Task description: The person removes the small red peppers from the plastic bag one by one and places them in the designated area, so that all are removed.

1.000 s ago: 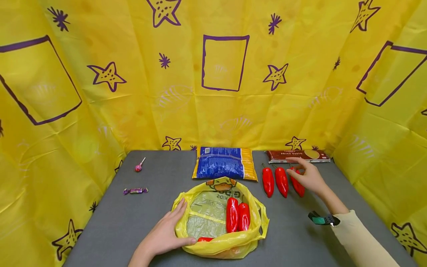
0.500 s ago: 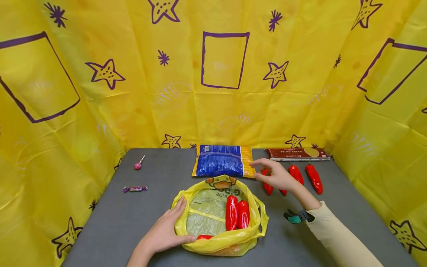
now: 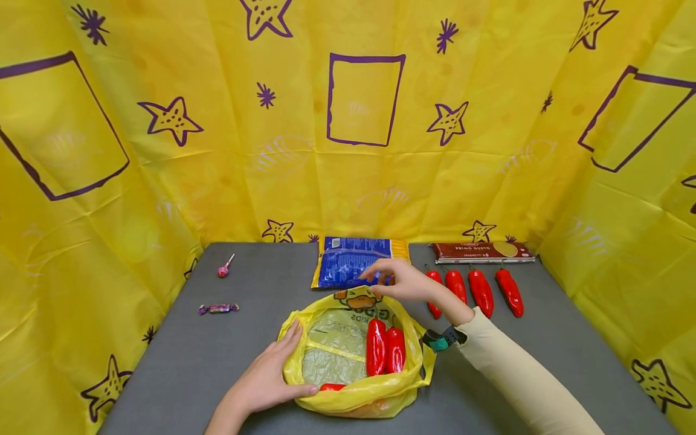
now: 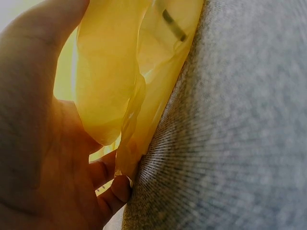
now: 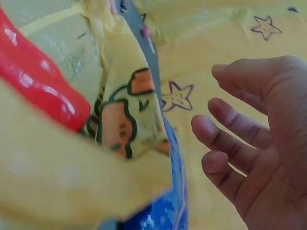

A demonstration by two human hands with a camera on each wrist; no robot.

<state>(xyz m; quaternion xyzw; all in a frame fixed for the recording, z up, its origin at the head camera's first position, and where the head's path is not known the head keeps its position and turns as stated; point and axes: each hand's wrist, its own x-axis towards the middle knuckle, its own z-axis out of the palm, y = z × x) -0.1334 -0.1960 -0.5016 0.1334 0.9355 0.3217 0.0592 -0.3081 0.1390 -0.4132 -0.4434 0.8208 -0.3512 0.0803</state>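
Observation:
A yellow plastic bag (image 3: 375,396) with a duck print stands with its mouth open at the front of the table. Two red peppers (image 3: 376,347) lie inside at its right, and part of another red pepper (image 3: 333,386) shows at the front rim. My left hand (image 3: 266,374) holds the bag's left side, thumb at the front rim; in the left wrist view its fingers bend against the yellow film. Over the bag's far rim, before the blue packet (image 3: 348,260), hovers my right hand (image 3: 402,283). Its fingers are loosely bent, with nothing between them.
Several red peppers (image 3: 481,293) lie in a row at right, partly behind the right forearm. Beyond them is a brown spaghetti pack (image 3: 481,252). A lollipop (image 3: 224,267) and a wrapped candy (image 3: 219,308) lie at left. Yellow printed cloth (image 3: 299,181) encloses the grey table (image 3: 179,362).
My right hand has moved left from the pepper row to above the bag's far rim, uncovering the rightmost peppers. The left hand stays on the bag.

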